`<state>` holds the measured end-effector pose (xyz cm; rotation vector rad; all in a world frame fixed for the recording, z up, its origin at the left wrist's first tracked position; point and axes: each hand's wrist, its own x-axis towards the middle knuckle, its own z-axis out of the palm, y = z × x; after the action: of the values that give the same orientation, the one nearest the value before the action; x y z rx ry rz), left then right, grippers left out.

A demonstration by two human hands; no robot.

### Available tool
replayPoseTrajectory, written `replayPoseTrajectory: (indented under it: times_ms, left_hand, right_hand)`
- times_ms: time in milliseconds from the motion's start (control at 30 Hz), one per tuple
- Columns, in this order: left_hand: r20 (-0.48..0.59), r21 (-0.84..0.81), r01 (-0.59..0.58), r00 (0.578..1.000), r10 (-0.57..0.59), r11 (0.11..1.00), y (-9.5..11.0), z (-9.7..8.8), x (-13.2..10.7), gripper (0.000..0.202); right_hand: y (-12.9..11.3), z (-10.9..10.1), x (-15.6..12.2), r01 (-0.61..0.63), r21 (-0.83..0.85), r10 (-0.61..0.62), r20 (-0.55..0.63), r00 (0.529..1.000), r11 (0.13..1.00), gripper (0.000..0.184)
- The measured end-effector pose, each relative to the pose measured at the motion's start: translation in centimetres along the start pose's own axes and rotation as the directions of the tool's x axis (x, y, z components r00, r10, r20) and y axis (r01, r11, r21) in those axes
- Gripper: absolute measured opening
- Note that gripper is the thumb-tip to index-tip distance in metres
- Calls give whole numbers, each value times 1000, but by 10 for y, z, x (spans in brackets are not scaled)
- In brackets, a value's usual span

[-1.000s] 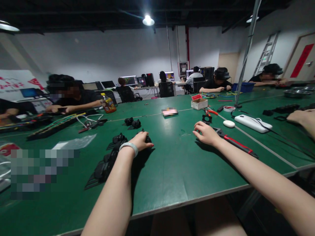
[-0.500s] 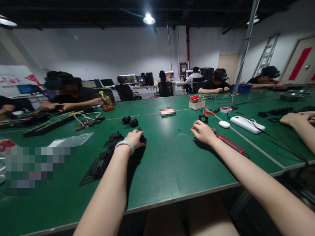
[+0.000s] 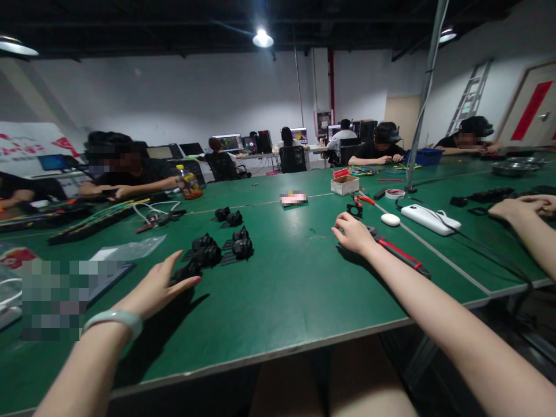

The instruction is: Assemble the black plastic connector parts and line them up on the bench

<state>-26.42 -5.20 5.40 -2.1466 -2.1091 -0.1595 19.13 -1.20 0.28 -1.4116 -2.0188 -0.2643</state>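
My left hand [image 3: 158, 284], with a pale bangle on its wrist, reaches over the table with thumb and fingers spread around a black part [image 3: 191, 270]. Whether the fingers touch that part I cannot tell. Beyond it stand more black parts [image 3: 207, 253] with rounded bodies and slatted flat bases. Another black pair [image 3: 242, 248] sits to their right, apart from my hand. My right hand [image 3: 354, 233] rests on the table, fingers loosely bent and slightly apart, with nothing visible in it. Red-and-black handled pliers [image 3: 402, 253] lie beside its wrist, and a black square frame [image 3: 354, 210] is just beyond the fingertips.
On the green table [image 3: 278, 289] are a white power bank [image 3: 430, 220], a white oval object [image 3: 390, 219], a small box [image 3: 345, 184], a drink bottle [image 3: 189, 184] and a plastic bag [image 3: 134, 249]. A metal pole [image 3: 423, 104] rises at right. Co-workers sit around.
My left hand has moved left and nearer to me, away from the right-hand black pair, which now shows uncovered. My right hand keeps its place on the table; the view shifted slightly.
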Motion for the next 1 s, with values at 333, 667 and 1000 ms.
replayPoseTrajectory:
  times_ms: [333, 667, 1000]
  left_hand:
    - [-167, -39, 3, 986, -9, 999, 17, 8, -40, 71]
    - [-133, -103, -35, 991, 21, 994, 9, 13, -45, 58]
    - [-180, -79, -372, 918, 354, 925, 119, -20, -15, 64]
  right_hand:
    - [5, -1, 1, -46, 11, 46, -2, 999, 999, 19]
    - [7, 0, 1, -37, 19, 36, 14, 999, 999, 19]
    - [-4, 3, 4, -31, 194, 30, 11, 999, 980, 13]
